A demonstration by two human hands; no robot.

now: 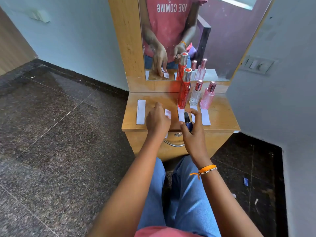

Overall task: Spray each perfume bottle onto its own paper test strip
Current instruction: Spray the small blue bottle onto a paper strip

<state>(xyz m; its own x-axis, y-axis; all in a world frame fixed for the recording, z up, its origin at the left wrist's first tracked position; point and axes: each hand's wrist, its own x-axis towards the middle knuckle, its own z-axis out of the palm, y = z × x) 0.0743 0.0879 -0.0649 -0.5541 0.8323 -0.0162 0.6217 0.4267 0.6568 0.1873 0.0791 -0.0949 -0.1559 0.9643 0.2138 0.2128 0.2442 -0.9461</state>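
Observation:
My right hand (194, 132) grips a small dark blue perfume bottle (188, 123) with a black sprayer, over the front edge of the wooden dresser top (220, 117). My left hand (158, 119) pinches a white paper strip (168, 113) just left of that bottle. A tall red bottle (184, 90), a clear bottle (195, 94) and a pink bottle (207, 96) stand in a row near the mirror. White strips lie in front of them: one at the far left (141, 112), one under the red bottle (181, 115), one at the right (205, 118).
A mirror (222, 40) in a wooden frame rises right behind the bottles. A drawer with a lock and metal handle (174, 144) sits below the top. Walls close in on the right, with a switch plate (259, 65). Dark stone floor spreads to the left.

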